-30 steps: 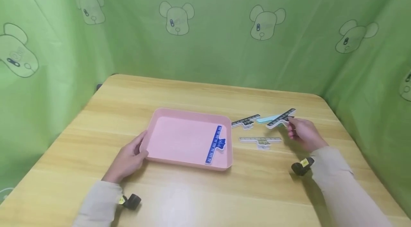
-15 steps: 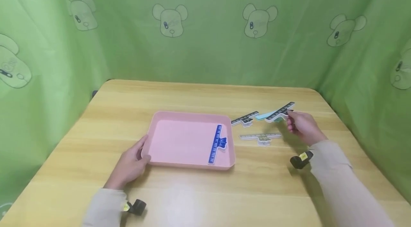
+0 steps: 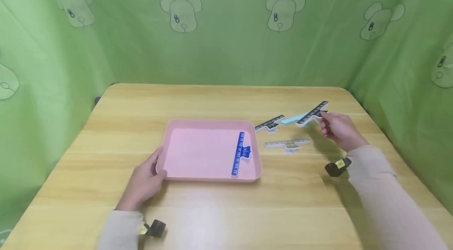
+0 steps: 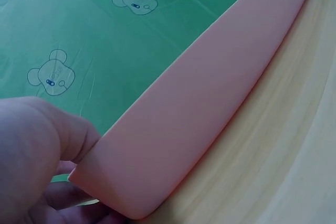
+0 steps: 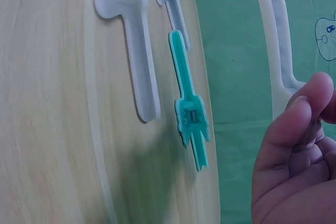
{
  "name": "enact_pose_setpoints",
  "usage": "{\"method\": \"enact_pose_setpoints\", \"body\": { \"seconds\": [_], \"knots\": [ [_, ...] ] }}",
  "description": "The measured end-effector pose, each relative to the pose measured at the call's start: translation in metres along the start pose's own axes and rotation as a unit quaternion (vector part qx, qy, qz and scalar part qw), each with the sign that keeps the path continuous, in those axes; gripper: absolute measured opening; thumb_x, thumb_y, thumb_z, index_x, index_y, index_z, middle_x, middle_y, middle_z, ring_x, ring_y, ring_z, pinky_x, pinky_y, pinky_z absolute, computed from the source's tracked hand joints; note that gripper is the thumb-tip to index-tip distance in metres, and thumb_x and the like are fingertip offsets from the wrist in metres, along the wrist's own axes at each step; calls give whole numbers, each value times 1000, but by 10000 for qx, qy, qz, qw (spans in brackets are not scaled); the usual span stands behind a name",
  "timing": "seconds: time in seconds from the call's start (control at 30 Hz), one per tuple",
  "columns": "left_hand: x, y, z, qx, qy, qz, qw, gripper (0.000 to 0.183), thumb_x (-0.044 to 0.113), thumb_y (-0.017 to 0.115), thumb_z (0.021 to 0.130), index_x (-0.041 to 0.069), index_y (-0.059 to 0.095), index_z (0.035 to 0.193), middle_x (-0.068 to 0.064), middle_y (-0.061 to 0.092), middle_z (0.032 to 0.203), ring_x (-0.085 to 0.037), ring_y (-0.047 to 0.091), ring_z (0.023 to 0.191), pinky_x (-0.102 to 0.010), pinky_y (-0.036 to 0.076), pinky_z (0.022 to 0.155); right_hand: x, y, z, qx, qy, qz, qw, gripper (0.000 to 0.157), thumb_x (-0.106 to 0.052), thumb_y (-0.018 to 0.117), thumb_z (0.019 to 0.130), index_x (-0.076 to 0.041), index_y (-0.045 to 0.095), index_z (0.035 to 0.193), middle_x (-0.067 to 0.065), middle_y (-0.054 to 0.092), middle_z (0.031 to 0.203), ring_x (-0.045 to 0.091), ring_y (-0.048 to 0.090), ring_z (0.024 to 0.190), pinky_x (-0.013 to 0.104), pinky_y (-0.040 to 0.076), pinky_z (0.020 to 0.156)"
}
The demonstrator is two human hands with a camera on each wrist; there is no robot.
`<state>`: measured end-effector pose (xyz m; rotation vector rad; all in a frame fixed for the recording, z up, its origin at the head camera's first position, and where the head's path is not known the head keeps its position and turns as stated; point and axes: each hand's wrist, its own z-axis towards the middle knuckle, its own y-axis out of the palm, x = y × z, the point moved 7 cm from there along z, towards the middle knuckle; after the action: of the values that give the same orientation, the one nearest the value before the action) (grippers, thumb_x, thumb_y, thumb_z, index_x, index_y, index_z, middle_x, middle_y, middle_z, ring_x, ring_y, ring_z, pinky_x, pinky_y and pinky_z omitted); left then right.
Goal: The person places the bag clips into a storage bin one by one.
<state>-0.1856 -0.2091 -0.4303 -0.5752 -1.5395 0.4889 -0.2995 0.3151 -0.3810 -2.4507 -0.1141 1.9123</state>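
My left hand (image 3: 143, 181) holds the near-left corner of the pink tray (image 3: 198, 144), fingers and thumb around its rim. A blue clip with a piano-key print (image 3: 238, 155) lies inside, near the tray's right wall. Above the table's right side, my right hand (image 3: 343, 130) pinches a black piano-print clip (image 3: 313, 114) by its handle, tilted up to the right. Behind it and partly covered lies a teal clip (image 3: 291, 119), seen whole in the right wrist view. Another black clip (image 3: 271, 125) rests against the tray's right side, and a gold-beige clip (image 3: 291, 145) lies nearer.
The wooden table (image 3: 209, 214) runs back to a green curtain (image 3: 226, 53) with mouse drawings, which surrounds its far, left and right sides. A black camera sits at each wrist, low over the tabletop.
My right hand has raised the black clip slightly above the teal one. The head view has shifted a little. My left hand keeps its hold on the tray, and the other clips lie as before.
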Motion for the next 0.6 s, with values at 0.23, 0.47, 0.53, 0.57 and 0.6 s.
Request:
{"method": "enact_pose_setpoints", "body": {
  "seconds": [0.23,0.47,0.53,0.57,0.6],
  "knots": [
    [6,0,0,24,154,73,9999,70,10,56,91,5,25,153,-23,34,150,-40,35,135,-52,29,111,-4,-1,-8,-161,5,282,9995,27,-22,46,104,-3,59,90,-2,54,73,9,52,60,22,50,56],
    [4,-5,-4,217,334,206,9990,67,9,55,92,4,28,152,-25,37,147,-43,37,133,-53,30,110,-6,14,-7,-332,-105,319,9989,26,-22,51,102,-5,63,87,-1,55,72,8,52,58,21,50,55],
    [6,-6,-5,280,445,300,9982,66,9,55,92,3,28,152,-26,38,146,-44,38,132,-55,31,109,-9,20,-7,-400,-140,212,9989,26,-22,51,102,-4,62,87,-1,55,72,8,52,58,20,50,54],
    [7,-6,-6,299,488,339,9978,65,9,55,92,3,29,152,-26,38,146,-44,38,132,-55,31,109,-11,23,-7,-438,-139,138,9988,26,-22,50,102,-3,62,88,-1,55,72,8,52,58,20,50,54],
    [7,-7,-7,316,517,383,9974,65,8,54,92,2,29,151,-27,38,146,-44,39,131,-56,32,108,-12,26,-8,-489,-143,63,9987,27,-22,50,103,-3,61,88,-1,55,72,8,52,58,20,49,54]
  ]
}}
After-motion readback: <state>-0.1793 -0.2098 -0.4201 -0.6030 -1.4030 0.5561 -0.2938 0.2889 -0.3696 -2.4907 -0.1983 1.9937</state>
